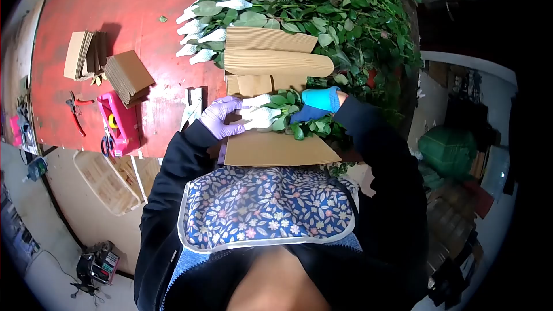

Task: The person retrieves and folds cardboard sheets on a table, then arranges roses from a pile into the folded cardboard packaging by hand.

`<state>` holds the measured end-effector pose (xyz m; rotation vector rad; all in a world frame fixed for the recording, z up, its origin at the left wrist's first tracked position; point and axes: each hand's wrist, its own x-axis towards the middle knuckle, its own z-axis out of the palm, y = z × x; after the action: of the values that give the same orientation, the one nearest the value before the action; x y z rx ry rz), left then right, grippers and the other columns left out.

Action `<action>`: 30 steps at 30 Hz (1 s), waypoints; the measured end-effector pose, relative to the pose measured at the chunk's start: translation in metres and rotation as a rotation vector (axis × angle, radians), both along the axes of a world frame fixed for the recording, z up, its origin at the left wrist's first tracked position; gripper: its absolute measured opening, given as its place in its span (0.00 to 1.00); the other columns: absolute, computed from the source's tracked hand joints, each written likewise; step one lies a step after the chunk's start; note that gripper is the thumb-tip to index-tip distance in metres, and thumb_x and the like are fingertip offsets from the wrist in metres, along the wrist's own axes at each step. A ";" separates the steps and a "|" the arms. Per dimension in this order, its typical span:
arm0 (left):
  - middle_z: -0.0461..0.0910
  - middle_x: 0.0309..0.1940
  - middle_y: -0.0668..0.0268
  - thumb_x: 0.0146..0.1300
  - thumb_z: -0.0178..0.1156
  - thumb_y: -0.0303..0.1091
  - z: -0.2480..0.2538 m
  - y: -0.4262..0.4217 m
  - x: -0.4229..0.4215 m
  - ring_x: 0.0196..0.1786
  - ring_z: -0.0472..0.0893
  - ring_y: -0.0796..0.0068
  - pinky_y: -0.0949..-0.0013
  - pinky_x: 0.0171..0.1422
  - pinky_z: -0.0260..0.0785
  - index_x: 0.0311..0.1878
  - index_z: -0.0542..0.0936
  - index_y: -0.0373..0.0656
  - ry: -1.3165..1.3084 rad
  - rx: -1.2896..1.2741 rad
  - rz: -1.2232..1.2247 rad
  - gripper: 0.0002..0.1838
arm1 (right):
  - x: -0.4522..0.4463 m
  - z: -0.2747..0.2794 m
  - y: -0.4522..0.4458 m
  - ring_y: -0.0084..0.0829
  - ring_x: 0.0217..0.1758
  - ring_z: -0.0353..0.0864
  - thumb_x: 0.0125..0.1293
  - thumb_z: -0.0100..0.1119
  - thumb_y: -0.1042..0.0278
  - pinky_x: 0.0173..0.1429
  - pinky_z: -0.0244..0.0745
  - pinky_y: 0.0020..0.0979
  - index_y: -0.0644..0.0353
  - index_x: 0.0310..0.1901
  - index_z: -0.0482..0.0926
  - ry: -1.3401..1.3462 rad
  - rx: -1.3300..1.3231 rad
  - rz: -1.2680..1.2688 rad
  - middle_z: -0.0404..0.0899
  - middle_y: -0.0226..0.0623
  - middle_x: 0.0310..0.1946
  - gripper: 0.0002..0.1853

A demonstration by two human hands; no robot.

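Observation:
In a lavender glove, my left hand (222,117) closes its fingertips on white-netted rose buds (260,118) at their left end. My right hand (317,105), in a blue glove, wraps round the leafy stems of these roses, its fingers partly hidden by leaves. Under the roses lies a sheet of cardboard (276,151), its near flap towards my apron. Beyond them, a folded corrugated cardboard wrap (276,63) rests on the table. More roses with white-netted buds (214,35) lie farther back, their stems and leaves (345,6) pointing right.
On the red table (155,11), stacks of cardboard pieces (129,75) stand at the left. Nearby are a pink tape dispenser (119,124), scissors (107,144) and red-handled pruning shears (76,113). A white-and-black item (192,106) lies beside my left wrist.

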<state>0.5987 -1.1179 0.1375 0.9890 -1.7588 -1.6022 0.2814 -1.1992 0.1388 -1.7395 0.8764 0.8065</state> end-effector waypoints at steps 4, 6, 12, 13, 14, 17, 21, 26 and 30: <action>0.81 0.47 0.56 0.47 0.75 0.38 -0.017 0.004 -0.003 0.50 0.80 0.54 0.58 0.57 0.71 0.60 0.77 0.42 -0.080 -0.178 0.005 0.34 | -0.008 0.006 0.008 0.32 0.24 0.71 0.61 0.64 0.39 0.35 0.73 0.34 0.66 0.31 0.82 -0.251 -0.099 -0.160 0.78 0.39 0.22 0.29; 0.82 0.46 0.56 0.46 0.75 0.38 0.000 -0.001 -0.006 0.52 0.80 0.53 0.58 0.57 0.72 0.61 0.77 0.44 -0.180 -0.175 -0.020 0.35 | -0.008 0.012 0.010 0.33 0.29 0.74 0.61 0.66 0.42 0.39 0.75 0.34 0.66 0.37 0.84 -0.340 -0.123 -0.213 0.82 0.42 0.28 0.27; 0.80 0.47 0.58 0.50 0.73 0.34 -0.016 -0.007 -0.021 0.47 0.81 0.56 0.61 0.54 0.75 0.59 0.79 0.45 -0.321 -0.232 -0.075 0.29 | -0.011 0.022 0.002 0.36 0.43 0.81 0.59 0.71 0.59 0.49 0.76 0.35 0.59 0.55 0.79 -0.625 -0.335 -0.362 0.83 0.44 0.44 0.24; 0.80 0.47 0.58 0.50 0.73 0.33 -0.016 -0.007 -0.022 0.48 0.81 0.56 0.61 0.53 0.75 0.57 0.80 0.45 -0.394 -0.327 -0.071 0.28 | -0.014 0.026 -0.003 0.40 0.39 0.83 0.60 0.71 0.56 0.45 0.77 0.37 0.59 0.51 0.81 -0.588 -0.519 -0.278 0.84 0.47 0.40 0.22; 0.80 0.48 0.57 0.52 0.71 0.30 -0.013 -0.008 -0.024 0.48 0.82 0.58 0.63 0.52 0.76 0.55 0.82 0.44 -0.354 -0.270 -0.107 0.24 | -0.017 0.027 -0.003 0.43 0.36 0.82 0.59 0.70 0.55 0.41 0.76 0.39 0.60 0.47 0.82 -0.493 -0.587 -0.244 0.83 0.47 0.35 0.20; 0.79 0.38 0.59 0.51 0.68 0.30 -0.018 -0.002 -0.030 0.42 0.80 0.55 0.59 0.48 0.75 0.53 0.83 0.49 -0.263 -0.161 -0.013 0.23 | -0.013 0.035 0.003 0.45 0.31 0.82 0.56 0.68 0.58 0.36 0.75 0.41 0.60 0.39 0.84 -0.226 -0.619 -0.134 0.82 0.46 0.28 0.15; 0.82 0.44 0.58 0.53 0.65 0.28 -0.031 0.007 -0.030 0.47 0.81 0.54 0.59 0.50 0.76 0.51 0.83 0.46 -0.171 -0.184 0.057 0.19 | 0.013 0.042 0.025 0.43 0.38 0.82 0.55 0.63 0.64 0.40 0.77 0.41 0.56 0.53 0.78 -0.316 -0.966 0.049 0.82 0.41 0.37 0.22; 0.82 0.43 0.58 0.58 0.65 0.29 -0.019 0.008 -0.026 0.40 0.83 0.54 0.59 0.45 0.76 0.53 0.80 0.45 -0.383 -0.264 0.008 0.18 | 0.023 0.010 0.016 0.44 0.42 0.83 0.60 0.59 0.66 0.46 0.77 0.43 0.57 0.50 0.80 -0.224 -0.894 -0.023 0.83 0.44 0.40 0.15; 0.80 0.41 0.60 0.58 0.65 0.35 -0.005 0.011 -0.025 0.40 0.81 0.57 0.56 0.44 0.75 0.59 0.75 0.44 -0.519 -0.467 0.129 0.25 | 0.026 -0.002 0.007 0.45 0.42 0.83 0.62 0.61 0.61 0.47 0.77 0.44 0.58 0.48 0.80 -0.218 -0.666 -0.200 0.83 0.46 0.39 0.15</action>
<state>0.5736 -1.1068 0.1324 1.3166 -2.2122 -0.8281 0.3077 -1.1924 0.1368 -2.2076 1.2313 0.1814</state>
